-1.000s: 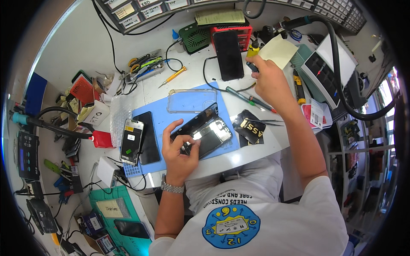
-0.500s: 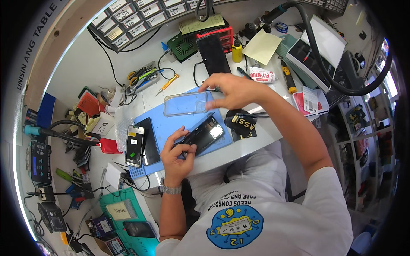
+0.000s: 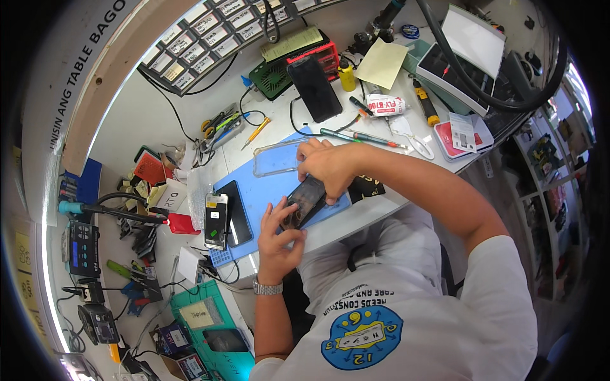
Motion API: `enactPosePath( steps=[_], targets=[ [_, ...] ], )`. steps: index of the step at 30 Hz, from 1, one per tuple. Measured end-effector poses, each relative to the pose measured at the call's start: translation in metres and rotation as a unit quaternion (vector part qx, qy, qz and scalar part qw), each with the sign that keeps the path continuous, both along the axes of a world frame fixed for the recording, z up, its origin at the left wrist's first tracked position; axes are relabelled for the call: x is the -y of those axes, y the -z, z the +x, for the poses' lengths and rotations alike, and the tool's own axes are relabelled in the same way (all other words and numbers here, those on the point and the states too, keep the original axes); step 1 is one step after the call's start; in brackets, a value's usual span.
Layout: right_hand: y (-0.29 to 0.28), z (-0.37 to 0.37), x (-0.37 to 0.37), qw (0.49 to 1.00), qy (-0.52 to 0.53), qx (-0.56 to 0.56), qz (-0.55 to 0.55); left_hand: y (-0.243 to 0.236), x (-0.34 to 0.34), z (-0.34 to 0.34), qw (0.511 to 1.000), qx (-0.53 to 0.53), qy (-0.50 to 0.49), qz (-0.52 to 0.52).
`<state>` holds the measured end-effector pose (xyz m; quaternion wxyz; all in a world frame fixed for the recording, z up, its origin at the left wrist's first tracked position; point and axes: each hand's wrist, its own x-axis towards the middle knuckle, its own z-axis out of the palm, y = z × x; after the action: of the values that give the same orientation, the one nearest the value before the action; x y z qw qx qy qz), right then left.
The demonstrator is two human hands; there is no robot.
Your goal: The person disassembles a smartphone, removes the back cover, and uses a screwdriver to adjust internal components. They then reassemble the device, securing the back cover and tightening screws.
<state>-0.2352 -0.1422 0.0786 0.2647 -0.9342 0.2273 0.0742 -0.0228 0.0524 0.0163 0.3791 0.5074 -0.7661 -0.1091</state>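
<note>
A dark smartphone with a glossy, reflecting face is between my two hands over the blue mat. My left hand grips its near left end, with fingers along the edge and the thumb bent in. Over its far right end my right hand is closed, fingers at the top edge and thumb at the side, covering that corner. Just beyond lies a clear phone case, partly behind my right hand. To the left are a black phone on the mat and a detached phone screen part beside it.
Another black phone leans at the back. Pens, a yellow bottle and a yellow-black tool lie to the right. A black pouch sits by my right wrist. Tools and a red-tipped hose are left.
My right hand has come down from above the clear case onto the smartphone's right end. The phone's raised, tilted part now lies flatter. The whole view has shifted slightly.
</note>
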Motion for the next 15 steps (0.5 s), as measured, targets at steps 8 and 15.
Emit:
enactPosePath(
  steps=[8, 15],
  targets=[
    [0.015, -0.006, -0.009, 0.997, 0.009, 0.035, -0.062, -0.020, 0.006, -0.021, 0.997, -0.028, -0.024, 0.073],
    [0.026, -0.012, -0.015, 0.995, 0.029, 0.059, -0.071, -0.045, 0.047, -0.035, 0.972, 0.124, -0.063, 0.190]
  ],
)
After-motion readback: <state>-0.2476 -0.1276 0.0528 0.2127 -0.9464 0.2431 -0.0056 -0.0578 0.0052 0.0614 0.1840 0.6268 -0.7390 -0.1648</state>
